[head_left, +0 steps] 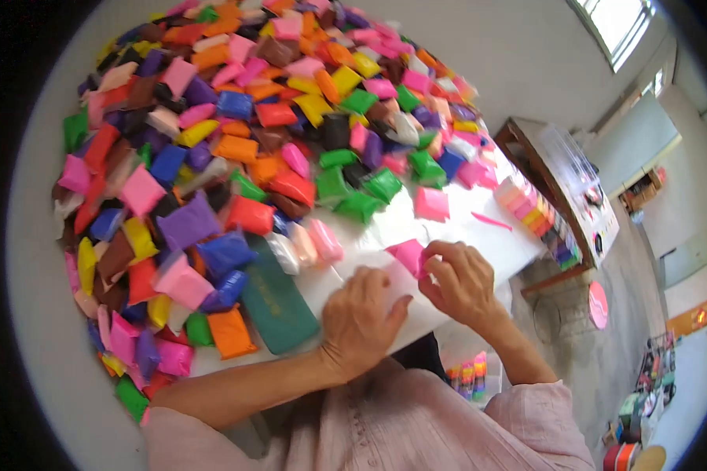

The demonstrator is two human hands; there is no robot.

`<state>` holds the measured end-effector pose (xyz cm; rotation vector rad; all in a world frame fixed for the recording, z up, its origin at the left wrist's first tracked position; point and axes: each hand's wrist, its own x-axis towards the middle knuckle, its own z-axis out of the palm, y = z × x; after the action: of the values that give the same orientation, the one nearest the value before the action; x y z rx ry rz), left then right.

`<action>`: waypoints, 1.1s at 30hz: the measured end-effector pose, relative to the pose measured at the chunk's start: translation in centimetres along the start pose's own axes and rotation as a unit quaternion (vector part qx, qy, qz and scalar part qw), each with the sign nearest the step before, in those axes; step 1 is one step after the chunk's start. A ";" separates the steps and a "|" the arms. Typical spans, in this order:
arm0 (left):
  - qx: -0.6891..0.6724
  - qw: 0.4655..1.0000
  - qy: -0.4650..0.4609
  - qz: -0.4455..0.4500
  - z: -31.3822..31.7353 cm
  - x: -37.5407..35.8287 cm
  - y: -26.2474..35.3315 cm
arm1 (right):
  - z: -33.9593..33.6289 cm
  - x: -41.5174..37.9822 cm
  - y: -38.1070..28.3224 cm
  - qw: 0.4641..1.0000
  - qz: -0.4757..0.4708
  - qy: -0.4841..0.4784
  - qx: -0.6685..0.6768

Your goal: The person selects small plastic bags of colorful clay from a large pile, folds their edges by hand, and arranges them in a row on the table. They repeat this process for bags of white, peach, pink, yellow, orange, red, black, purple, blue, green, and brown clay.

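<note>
Head view. Counts: 2 bare hands; 1 magenta packet [406, 255] between them; 1 pink packet [432, 204] flat on the white desk [373, 231], beyond the magenta packet and apart from it; 1 pink strip [492, 221] to the right of that. At the edge of the heap [236, 149], 3 packets side by side: 1 white packet [283, 253], 1 peach packet [302, 244], 1 coral packet [324, 240]. Just below these, 1 green case [281, 302] lying flat. Heap: packets of many colours, overlapping, too many to count. Packed row [538, 220] along the right edge of the desk: several colours, number not legible.

Fingers. Right hand [463, 282]: thumb and forefinger brought together, gap narrow, pinching the right edge of the magenta packet. Left hand [360, 318]: fingers curled and blurred, thumb standing apart from them; cannot tell whether they grip anything. Pale patch [404, 286] between the hands, below the magenta packet; material unclear. The magenta packet sits near the front edge of the desk, left of the right hand.
</note>
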<state>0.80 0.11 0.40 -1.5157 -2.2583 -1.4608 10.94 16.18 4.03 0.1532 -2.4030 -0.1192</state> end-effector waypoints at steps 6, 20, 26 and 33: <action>0.070 0.992 -0.098 0.033 -0.1 0.0 0.4 | 0.2 -3.9 -3.0 0.987 0.105 -0.011 0.119; 0.117 0.986 -0.086 0.087 0.6 0.1 0.6 | -0.4 -5.7 -2.9 0.962 0.264 -0.043 0.063; 0.102 0.985 -0.095 0.100 0.7 0.2 0.5 | 0.2 -5.2 -3.3 0.977 0.197 -0.006 0.077; 0.058 0.986 -0.101 0.120 0.6 0.1 0.3 | 0.8 -5.6 -3.3 0.988 0.145 0.001 0.049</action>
<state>1.21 0.65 0.31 -1.8953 -2.1222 -1.1395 14.74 13.70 -0.68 -0.1503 -2.4007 0.1336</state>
